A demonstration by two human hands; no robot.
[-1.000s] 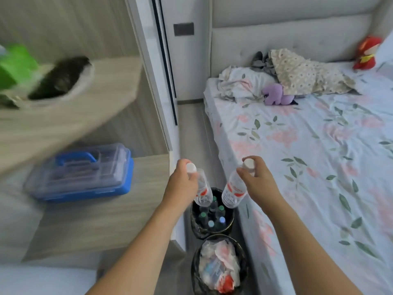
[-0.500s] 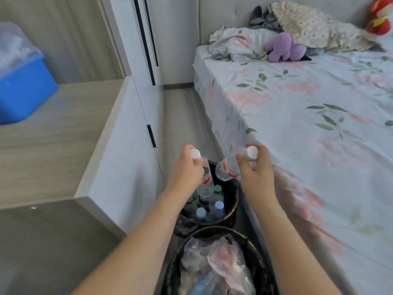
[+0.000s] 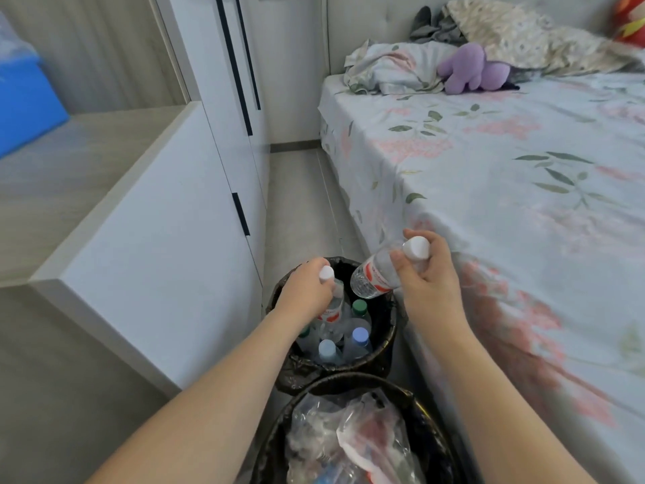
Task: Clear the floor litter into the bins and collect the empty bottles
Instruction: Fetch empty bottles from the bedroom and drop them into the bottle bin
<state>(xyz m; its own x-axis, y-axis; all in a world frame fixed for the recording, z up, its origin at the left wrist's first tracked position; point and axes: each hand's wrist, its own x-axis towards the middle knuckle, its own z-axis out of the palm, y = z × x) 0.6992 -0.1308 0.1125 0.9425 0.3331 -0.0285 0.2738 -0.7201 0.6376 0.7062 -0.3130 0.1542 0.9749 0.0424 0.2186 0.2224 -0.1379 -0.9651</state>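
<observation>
Between bed (image 3: 488, 190) and cabinet (image 3: 164, 274): far bin (image 3: 387, 344) of bottles. Left hand (image 3: 307, 295) gripping bottle (image 3: 335, 307) near upright, base already inside. Right hand (image 3: 427, 274) clasping second bottle (image 3: 373, 279) slanted, base down-left over rim.

bottles (image 3: 371, 279): clear glossy plastic | bin liner (image 3: 303, 366): crinkled black plastic | bedsheet (image 3: 506, 176): matt cloth

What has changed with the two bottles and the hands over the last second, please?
Both hands have come down toward the far bin. The left hand has lowered its white-capped bottle upright in among the bottles already there. The right hand has tipped its bottle sideways, base over the rim. Neither has let go. The near bin of plastic litter is unchanged.
</observation>
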